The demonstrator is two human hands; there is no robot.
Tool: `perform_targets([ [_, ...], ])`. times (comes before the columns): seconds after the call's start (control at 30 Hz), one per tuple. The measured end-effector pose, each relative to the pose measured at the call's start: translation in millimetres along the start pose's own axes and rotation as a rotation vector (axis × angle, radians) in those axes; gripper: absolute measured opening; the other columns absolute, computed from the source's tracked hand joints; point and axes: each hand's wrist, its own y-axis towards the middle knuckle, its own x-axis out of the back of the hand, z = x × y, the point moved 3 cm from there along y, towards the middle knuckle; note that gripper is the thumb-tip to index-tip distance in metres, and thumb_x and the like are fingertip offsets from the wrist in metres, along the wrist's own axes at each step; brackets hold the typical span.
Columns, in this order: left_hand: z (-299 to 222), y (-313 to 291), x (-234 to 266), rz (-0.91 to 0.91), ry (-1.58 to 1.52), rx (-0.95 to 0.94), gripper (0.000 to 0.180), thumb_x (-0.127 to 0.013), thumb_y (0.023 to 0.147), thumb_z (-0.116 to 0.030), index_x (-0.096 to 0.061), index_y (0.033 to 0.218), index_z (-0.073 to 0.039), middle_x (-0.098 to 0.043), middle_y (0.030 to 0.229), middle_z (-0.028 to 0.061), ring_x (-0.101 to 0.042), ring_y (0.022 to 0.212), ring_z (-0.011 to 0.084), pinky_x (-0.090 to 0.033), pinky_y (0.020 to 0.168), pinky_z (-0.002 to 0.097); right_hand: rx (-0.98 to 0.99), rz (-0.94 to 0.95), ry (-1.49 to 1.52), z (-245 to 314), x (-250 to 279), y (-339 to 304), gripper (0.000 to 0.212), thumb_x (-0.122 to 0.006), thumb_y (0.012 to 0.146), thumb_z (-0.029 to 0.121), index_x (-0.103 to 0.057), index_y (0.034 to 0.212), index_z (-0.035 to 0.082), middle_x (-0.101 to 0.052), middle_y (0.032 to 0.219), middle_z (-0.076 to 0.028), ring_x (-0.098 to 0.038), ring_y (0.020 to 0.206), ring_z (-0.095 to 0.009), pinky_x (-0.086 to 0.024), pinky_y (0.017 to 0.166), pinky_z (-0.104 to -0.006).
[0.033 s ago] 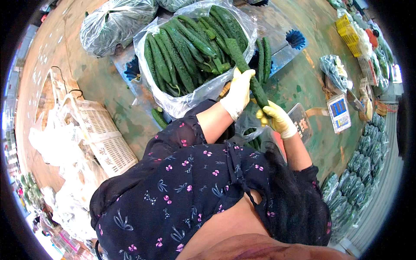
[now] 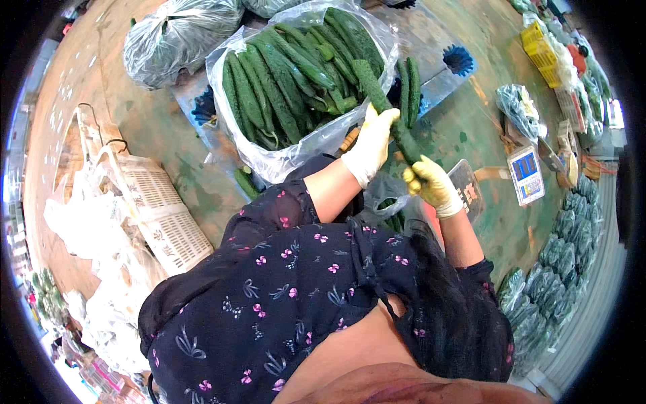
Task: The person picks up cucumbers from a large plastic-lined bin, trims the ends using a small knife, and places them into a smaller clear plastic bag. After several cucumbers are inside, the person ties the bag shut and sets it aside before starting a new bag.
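A long dark green cucumber slants across in front of me, its far end over the bagged cucumbers. My left hand, in a pale yellow-white glove, is closed round its middle. At its near end, my gloved right hand has curled fingers closed on the tip. Just beyond my hands, an open clear plastic bag is packed with cucumbers lying side by side. Two loose cucumbers lie right of the bag, and another cucumber lies near its lower left edge.
A blue metal stand with blue bristly rounds is under the bag. Filled plastic bags lie far left. At left stands a pale slatted crate beside white plastic. A scale display and rows of bagged produce are at right.
My right hand has shifted slightly down and right at the cucumber's near end. The cucumber has turned a little in my left hand's hold.
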Motion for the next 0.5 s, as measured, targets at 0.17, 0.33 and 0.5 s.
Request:
perform_targets([
  [0.17, 0, -41, -22, 0.324, 1.21, -0.142, 0.095, -0.07, 0.064, -0.051, -0.03, 0.131, 0.001, -0.048, 0.118, 0.026, -0.049, 0.108, 0.0347, -0.041, 0.09, 0.0421, 0.149, -0.299, 0.107, 27, 54, 26, 0.023, -0.054, 0.089, 0.026, -0.055, 0.105, 0.009, -0.056, 0.069, 0.0, -0.044, 0.052, -0.008, -0.038, 0.05, -0.0248],
  [0.33, 17, -61, -27, 0.609, 1.846, -0.165, 0.108, -0.075, 0.056, -0.053, -0.023, 0.135, 0.0, -0.047, 0.117, 0.0274, -0.049, 0.107, 0.039, -0.043, 0.082, 0.0493, 0.147, -0.493, 0.147, 41, 112, 85, 0.024, -0.056, 0.089, 0.035, -0.055, 0.094, 0.012, -0.054, 0.067, 0.002, -0.039, 0.046, -0.007, -0.033, 0.044, -0.0227],
  [0.5, 47, -49, -7, 0.852, 1.892, 0.074, 0.06, -0.059, 0.072, -0.015, -0.04, 0.123, 0.01, -0.066, 0.084, 0.0182, -0.065, 0.074, 0.0307, -0.048, 0.061, 0.0426, 0.212, -0.713, 0.067, 49, 161, 145, 0.021, -0.059, 0.088, 0.033, -0.053, 0.089, 0.012, -0.055, 0.066, 0.001, -0.04, 0.044, -0.007, -0.034, 0.041, -0.0225],
])
